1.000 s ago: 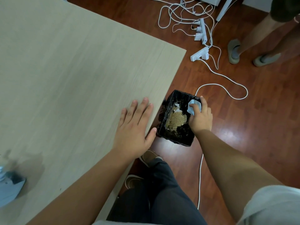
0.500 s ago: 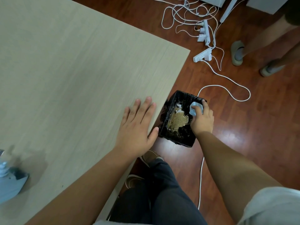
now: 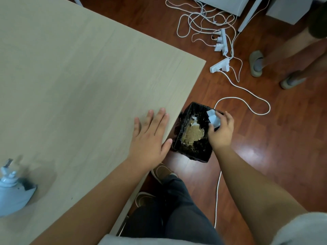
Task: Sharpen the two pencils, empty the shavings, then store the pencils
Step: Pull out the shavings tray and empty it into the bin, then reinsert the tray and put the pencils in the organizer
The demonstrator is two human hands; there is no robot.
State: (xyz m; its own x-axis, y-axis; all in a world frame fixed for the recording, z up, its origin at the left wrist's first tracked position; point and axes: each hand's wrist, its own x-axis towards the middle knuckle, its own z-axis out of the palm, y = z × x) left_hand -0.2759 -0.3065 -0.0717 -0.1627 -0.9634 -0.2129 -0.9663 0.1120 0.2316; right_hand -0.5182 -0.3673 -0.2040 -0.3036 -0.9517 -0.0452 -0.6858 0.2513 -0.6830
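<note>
My right hand (image 3: 221, 133) grips a small pale blue shavings tray (image 3: 213, 118), tilted over the open top of a black bin (image 3: 192, 152) on the floor beside the table. The bin holds a heap of tan shavings (image 3: 193, 135) and scraps of paper. My left hand (image 3: 148, 138) lies flat, fingers spread, on the light wooden table (image 3: 79, 76) near its right edge and holds nothing. The pale blue sharpener body (image 3: 12, 195) sits blurred on the table at the lower left edge of view. No pencils are visible.
White cables and power strips (image 3: 221, 45) sprawl over the red-brown floor behind the bin, and one cable (image 3: 217, 191) runs past my leg. Another person's legs and slippers (image 3: 256, 64) stand at the upper right. My knees and shoes (image 3: 162, 172) are under the table edge.
My right hand has turned the tray more upright over the bin and shifted slightly. My left hand stays flat on the table. More of the sharpener body has come into view.
</note>
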